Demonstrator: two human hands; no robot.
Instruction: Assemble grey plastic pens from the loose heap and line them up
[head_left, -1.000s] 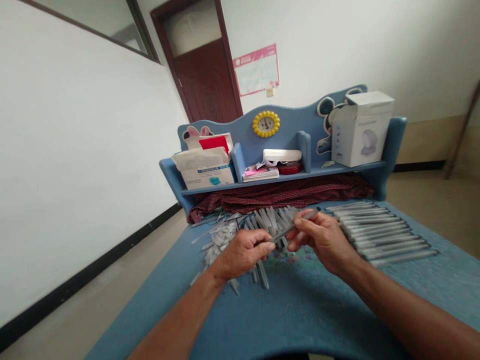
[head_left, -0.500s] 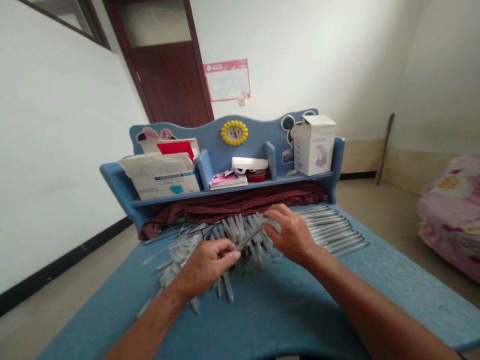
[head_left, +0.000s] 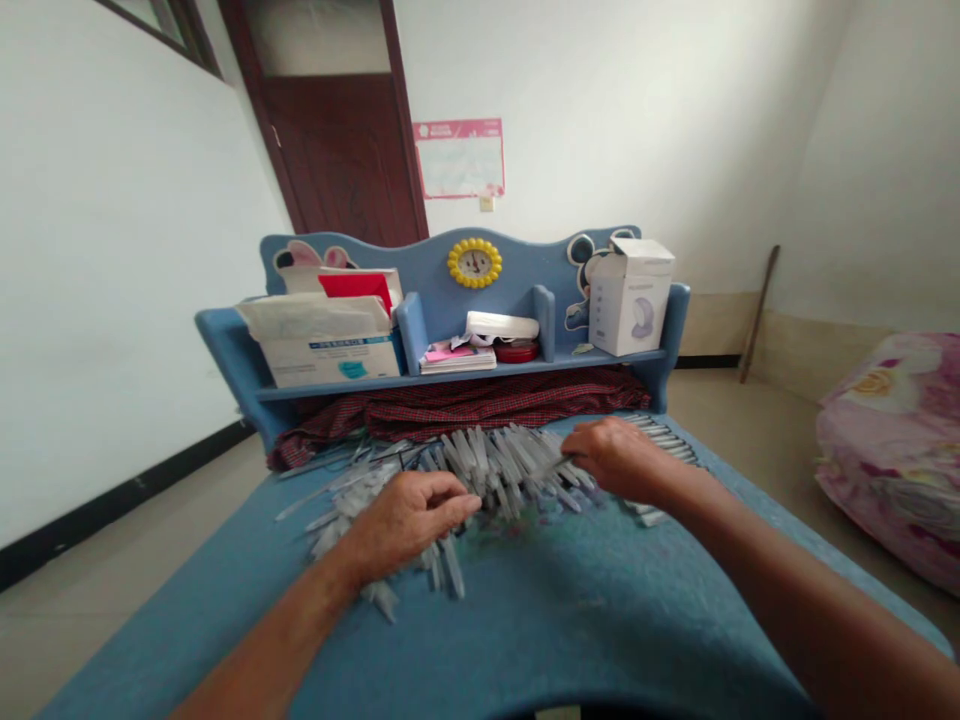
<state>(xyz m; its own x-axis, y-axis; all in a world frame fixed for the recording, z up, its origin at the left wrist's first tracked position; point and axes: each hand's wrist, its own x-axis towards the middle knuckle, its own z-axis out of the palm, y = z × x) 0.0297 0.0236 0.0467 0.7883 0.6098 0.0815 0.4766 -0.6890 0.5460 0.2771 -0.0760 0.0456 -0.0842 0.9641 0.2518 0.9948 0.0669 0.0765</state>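
A loose heap of grey pen tubes and caps (head_left: 491, 458) lies at the back of the blue table (head_left: 570, 620). My left hand (head_left: 405, 518) rests on the heap's near edge, fingers curled and thumb pressed to forefinger; what it pinches is hidden. My right hand (head_left: 619, 460) is further right, knuckles up, over the near end of a neat row of assembled grey pens (head_left: 664, 437). Its fingers are closed on a thin grey pen whose tip pokes out to the left.
A blue desk shelf (head_left: 450, 375) with a yellow clock (head_left: 474, 263) holds a mask box (head_left: 330, 352), booklets and a white carton (head_left: 630, 295). A red checked cloth (head_left: 487, 405) lies beneath it. A pink-covered bed (head_left: 892, 450) stands to the right, a brown door (head_left: 337, 150) behind.
Both hands held one pen together; now they have parted. My right hand has carried the pen right, over the row. My left hand has sunk onto the heap. The camera has turned right.
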